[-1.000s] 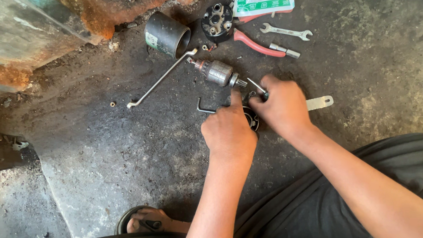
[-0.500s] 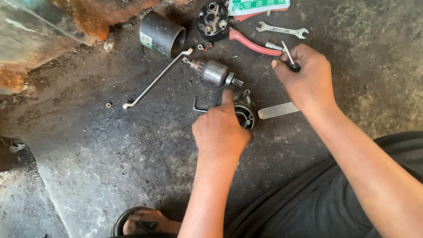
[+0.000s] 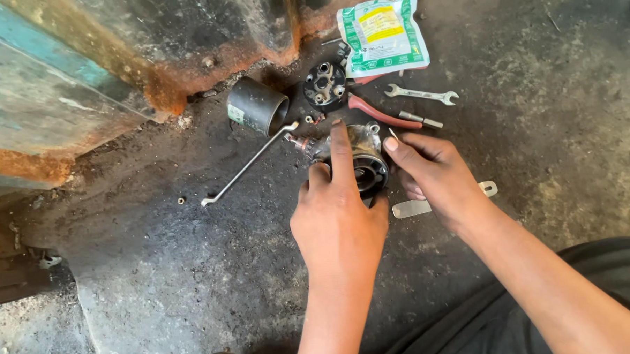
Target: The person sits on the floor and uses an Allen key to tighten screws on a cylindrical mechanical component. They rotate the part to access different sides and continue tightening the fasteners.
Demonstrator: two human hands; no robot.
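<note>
My left hand (image 3: 339, 221) rests on the round grey metal motor housing (image 3: 365, 161), which sits on the dark, oil-stained concrete floor (image 3: 158, 273) in front of me. The index finger is stretched straight out along the top of the housing; the remaining fingers curl against its near side, with the thumb at its lower edge. My right hand (image 3: 433, 173) meets the same housing from the right, thumb tip against its upper right rim, fingers bent beside it. Both hands are thus closed in on the one part, close to each other but not touching.

A short shaft end with reddish windings (image 3: 301, 141) protrudes from the housing's left side. Just beside it lies the end of a long bent silver socket wrench (image 3: 248, 164), which runs down and to the left across the floor. Above that stands a dark cylindrical metal sleeve (image 3: 256, 105), lying on its side. A black round end plate with contacts (image 3: 325, 86) lies near the sleeve, next to a green-and-white plastic packet (image 3: 383, 36). Red-handled pliers (image 3: 382, 113) and a silver open-ended spanner (image 3: 422, 94) lie above my right hand. A flat silver metal strip (image 3: 414, 208) lies partly under my right wrist. A small nut (image 3: 181, 200) sits apart at the left.
</note>
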